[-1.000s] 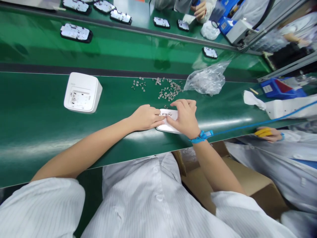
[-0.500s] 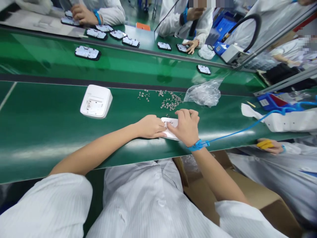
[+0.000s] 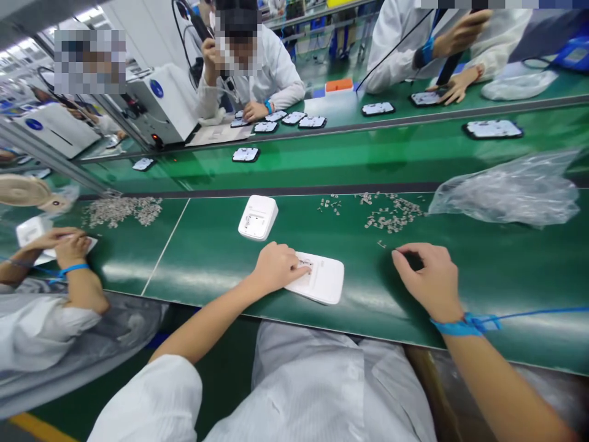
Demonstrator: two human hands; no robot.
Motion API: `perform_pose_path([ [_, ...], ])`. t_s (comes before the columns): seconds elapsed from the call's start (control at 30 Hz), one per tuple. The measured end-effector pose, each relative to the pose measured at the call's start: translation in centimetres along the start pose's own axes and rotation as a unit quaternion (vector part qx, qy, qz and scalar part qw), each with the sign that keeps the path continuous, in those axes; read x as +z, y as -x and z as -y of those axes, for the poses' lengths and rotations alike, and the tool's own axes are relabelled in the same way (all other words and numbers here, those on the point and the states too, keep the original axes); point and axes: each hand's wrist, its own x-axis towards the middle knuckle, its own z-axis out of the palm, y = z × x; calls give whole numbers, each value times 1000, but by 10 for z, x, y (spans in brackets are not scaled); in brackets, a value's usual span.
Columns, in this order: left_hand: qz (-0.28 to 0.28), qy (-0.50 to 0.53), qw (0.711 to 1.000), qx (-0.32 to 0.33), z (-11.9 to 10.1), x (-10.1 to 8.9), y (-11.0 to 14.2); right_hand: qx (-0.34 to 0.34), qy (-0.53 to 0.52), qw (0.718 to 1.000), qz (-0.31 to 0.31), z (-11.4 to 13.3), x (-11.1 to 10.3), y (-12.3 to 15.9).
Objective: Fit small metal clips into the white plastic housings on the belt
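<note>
My left hand (image 3: 278, 267) grips the left end of a white plastic housing (image 3: 329, 281) lying on the green bench, its thumb over the recess with small metal contacts. Off to the right, my right hand (image 3: 430, 279) is apart from the housing, thumb and forefinger tips brought together in a pinch. Whatever may be between those tips is too small to make out. Just left of them lie a few loose metal pieces (image 3: 381, 244), with a scattered pile of small metal clips (image 3: 393, 215) farther back. A second white housing (image 3: 258, 217) stands behind my left hand.
A clear plastic bag (image 3: 506, 190) lies at the back right. Behind the dark rail, a green conveyor (image 3: 350, 156) carries black-rimmed white boards (image 3: 245, 155). Co-workers sit opposite. At left, another person's hands (image 3: 71, 245) work near a metal clip heap (image 3: 119, 209). A blue cord trails from my right wrist.
My right hand has left the housing and moved right, its fingertips now pinched. My left hand stays on the housing, now uncovered on its right side. The view has swung left.
</note>
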Motion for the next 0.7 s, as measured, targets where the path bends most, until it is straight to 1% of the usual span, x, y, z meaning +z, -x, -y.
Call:
perform_pose_path([
  [0.17,-39,-74,995,-61,8,-3,-21,-9,2,1000,-10,4,-4,-1],
  [0.23,-38,-98,988,-114,8,-5,-30,-19,4,1000,-15,4,-3,-1],
  [0.37,-36,-116,965,-234,8,-3,-50,-50,12,999,-17,2,-2,0],
  [0.47,-47,-113,945,-304,10,-2,-61,-50,16,998,-19,2,-2,1],
  [0.53,-47,-97,930,-352,13,-4,-64,-51,14,998,-19,2,-3,1],
  [0.6,-56,-80,917,-388,18,-9,-62,-52,12,998,-18,3,-4,1],
  [0.7,-112,-77,886,-444,29,-17,-51,-52,16,998,-16,5,-5,1],
])
